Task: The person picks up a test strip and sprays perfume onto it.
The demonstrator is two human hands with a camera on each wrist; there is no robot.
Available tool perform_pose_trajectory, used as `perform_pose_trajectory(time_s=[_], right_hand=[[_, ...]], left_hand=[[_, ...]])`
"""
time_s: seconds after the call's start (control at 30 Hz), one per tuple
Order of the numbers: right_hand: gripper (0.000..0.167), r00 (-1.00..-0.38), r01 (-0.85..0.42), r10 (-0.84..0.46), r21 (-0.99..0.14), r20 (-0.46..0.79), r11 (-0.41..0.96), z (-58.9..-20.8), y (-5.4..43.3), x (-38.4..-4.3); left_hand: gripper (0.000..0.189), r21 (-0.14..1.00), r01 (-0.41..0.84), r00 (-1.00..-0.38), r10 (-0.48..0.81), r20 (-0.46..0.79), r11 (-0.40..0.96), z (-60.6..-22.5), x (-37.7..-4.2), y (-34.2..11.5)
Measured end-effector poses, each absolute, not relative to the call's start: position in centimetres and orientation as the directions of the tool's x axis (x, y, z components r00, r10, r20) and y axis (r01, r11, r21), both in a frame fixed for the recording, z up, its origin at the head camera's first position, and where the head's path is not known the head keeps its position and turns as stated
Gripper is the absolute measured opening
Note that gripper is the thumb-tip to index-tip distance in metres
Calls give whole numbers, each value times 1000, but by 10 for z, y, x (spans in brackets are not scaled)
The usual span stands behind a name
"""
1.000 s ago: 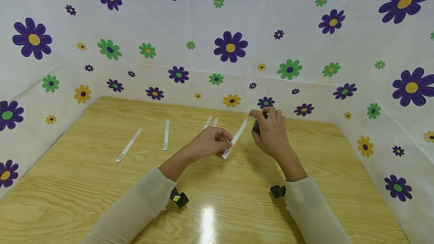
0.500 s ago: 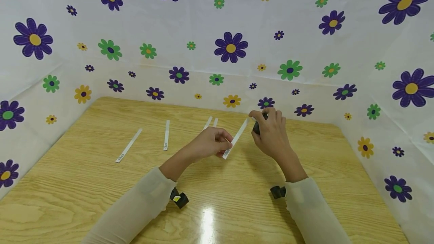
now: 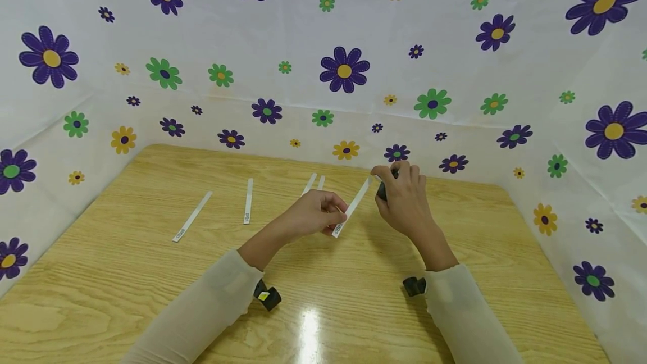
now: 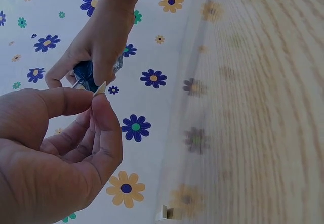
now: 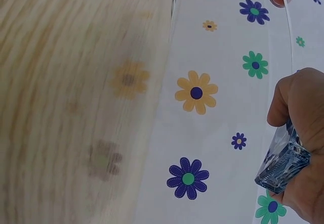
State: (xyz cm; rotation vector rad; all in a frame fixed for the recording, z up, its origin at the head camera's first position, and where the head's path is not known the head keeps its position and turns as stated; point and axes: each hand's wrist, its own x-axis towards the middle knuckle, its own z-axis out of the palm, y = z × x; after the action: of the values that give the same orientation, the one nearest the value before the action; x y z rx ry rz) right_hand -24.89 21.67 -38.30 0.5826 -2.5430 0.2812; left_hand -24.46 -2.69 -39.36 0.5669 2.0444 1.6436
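Observation:
My left hand [image 3: 317, 212] pinches a white paper strip [image 3: 356, 198] near its lower end, where small dark writing shows. The strip slants up and away toward my right hand [image 3: 406, 195]. That hand grips a small faceted bottle of dark blue, see-through glass or plastic [image 5: 284, 164], mostly covered by the fingers and palm. In the head view the right forefinger bends over the bottle's top, close to the strip's far end; whether they touch cannot be told. From the left wrist view, the strip [image 4: 100, 88] appears edge-on between thumb and forefinger.
Two written-on strips, one slanted [image 3: 192, 217] and one nearly upright [image 3: 248, 201], lie on the wooden table [image 3: 354, 308] to the left. Two more strips [image 3: 309, 182] are partly hidden behind my left hand. A flower-printed cloth [image 3: 283, 27] surrounds the table's back and sides.

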Motion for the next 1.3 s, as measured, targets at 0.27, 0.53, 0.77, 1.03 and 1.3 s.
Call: perform_pose_trajectory(time_s=[0.27, 0.53, 0.77, 1.03, 1.3], right_hand=[[51, -787, -448, -349, -83, 510, 890, -383, 216, -249], [53, -793, -444, -337, -103, 507, 890, -383, 216, -248], [53, -785, -454, -340, -108, 517, 884, -383, 217, -249], [54, -772, -472, -349, -111, 531, 875, -383, 217, -250], [56, -774, -464, -338, -118, 535, 878, -382, 218, -250]], left_hand=[[14, 977, 32, -813, 574, -97, 209, -393, -244, -27], [13, 981, 15, -813, 573, -101, 194, -394, -246, -28], [15, 975, 24, -834, 542, -102, 221, -397, -251, -33], [17, 970, 32, -857, 506, -99, 243, -402, -261, -44], [21, 975, -32, -885, 447, -130, 220, -408, -276, -63]])
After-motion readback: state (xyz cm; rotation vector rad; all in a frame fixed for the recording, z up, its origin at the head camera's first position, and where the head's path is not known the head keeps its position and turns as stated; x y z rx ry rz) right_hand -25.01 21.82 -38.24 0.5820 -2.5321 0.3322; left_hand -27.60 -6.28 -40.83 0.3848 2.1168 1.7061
